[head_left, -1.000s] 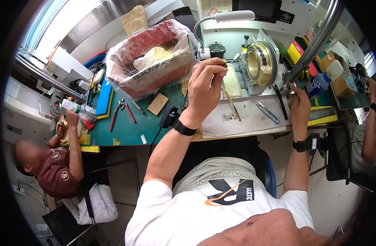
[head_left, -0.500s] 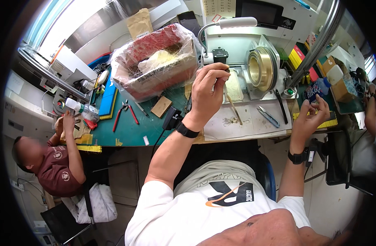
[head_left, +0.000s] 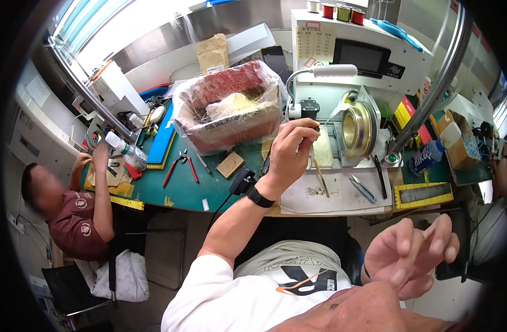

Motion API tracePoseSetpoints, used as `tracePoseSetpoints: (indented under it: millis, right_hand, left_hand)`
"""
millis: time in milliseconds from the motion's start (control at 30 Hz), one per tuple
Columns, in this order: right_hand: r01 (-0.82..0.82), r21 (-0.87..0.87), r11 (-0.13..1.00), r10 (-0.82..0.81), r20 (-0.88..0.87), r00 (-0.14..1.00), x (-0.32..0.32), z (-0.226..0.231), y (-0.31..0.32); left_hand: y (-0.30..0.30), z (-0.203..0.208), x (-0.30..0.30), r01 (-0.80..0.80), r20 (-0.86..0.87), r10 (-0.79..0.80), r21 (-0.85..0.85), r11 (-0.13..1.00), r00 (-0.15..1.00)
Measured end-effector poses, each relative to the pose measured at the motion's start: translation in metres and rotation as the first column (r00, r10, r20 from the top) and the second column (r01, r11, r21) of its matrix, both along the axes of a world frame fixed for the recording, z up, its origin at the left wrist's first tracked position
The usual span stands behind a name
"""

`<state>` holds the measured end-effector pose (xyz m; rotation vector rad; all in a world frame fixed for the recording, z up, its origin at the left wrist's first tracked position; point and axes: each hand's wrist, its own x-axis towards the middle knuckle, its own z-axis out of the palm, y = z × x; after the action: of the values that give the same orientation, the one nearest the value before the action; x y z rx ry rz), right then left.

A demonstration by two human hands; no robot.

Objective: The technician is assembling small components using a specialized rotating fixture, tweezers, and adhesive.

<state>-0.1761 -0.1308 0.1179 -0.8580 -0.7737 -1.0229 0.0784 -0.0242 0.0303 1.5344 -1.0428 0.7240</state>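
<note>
My left hand (head_left: 294,152) is raised over the bench, its thumb and forefinger pinched together. A tiny dark tip shows at the fingertips, too small to name. Just beyond is a small black block (head_left: 309,108) on the white machine (head_left: 314,61), left of its gold-coloured ring-shaped wheel (head_left: 351,131). My right hand (head_left: 411,254) is drawn back near my chest, off the bench edge. Its fingers are curled with thumb and forefinger close together; anything thin between them cannot be made out. Below my left hand, a thin brown stick (head_left: 321,177) lies on a white sheet (head_left: 339,196).
A plastic-lined box (head_left: 231,130) holds pale fibres. Red-handled pliers (head_left: 181,165), a wooden block (head_left: 230,165), snips (head_left: 363,189) and a black tool (head_left: 380,177) lie on the bench. A lamp (head_left: 333,71) arches above. A bottle (head_left: 426,156) stands right; a co-worker (head_left: 74,216) sits left.
My right hand has moved from above the bench's right side back toward my chest. The left hand keeps its pinch by the machine. The view has tilted up, showing spools on the machine.
</note>
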Motion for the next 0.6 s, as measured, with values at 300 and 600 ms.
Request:
tracePoseSetpoints:
  millis: [300,600]
  right_hand:
    - [-0.108,-0.004,0.994,0.108,0.008,0.994,0.003,0.000,0.015]
    - [-0.097,-0.046,0.994,0.096,-0.022,0.995,0.001,0.001,0.018]
  left_hand:
    - [0.002,-0.005,0.003,0.018,0.003,-0.018,-0.005,1.000,1.000]
    - [0.002,-0.004,0.002,0.029,0.013,-0.029,-0.016,0.999,1.000]
